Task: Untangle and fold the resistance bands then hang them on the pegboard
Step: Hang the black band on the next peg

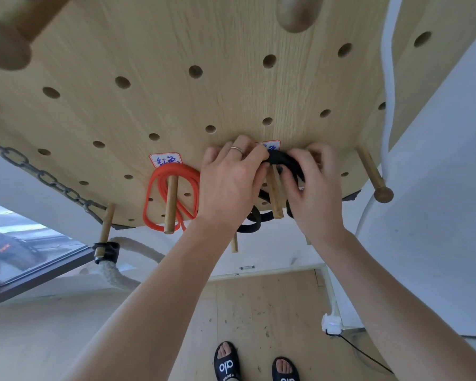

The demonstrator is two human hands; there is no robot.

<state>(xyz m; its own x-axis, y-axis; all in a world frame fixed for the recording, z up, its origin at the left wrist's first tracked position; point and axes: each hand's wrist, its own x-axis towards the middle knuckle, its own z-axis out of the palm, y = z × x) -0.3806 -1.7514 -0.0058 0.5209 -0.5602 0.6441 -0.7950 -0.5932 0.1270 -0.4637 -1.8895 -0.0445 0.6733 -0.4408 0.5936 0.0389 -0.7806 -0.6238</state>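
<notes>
Seeing red band (173,196) hanging folded on left peg; my left hand (231,182) and right hand (313,188) both pinching black band (282,160), looping it over middle peg (275,199) on pegboard (204,100).

pale oak-grain pegboard (231,86) with dark round holes. orange-red band (173,199) looped on a tan peg (171,204). black band (283,160). white labels (165,160) edged red, inked blue. dark grey chain (39,174). silver ring (237,150). black sandals (227,362) lettered white. white cord (388,78).
</notes>
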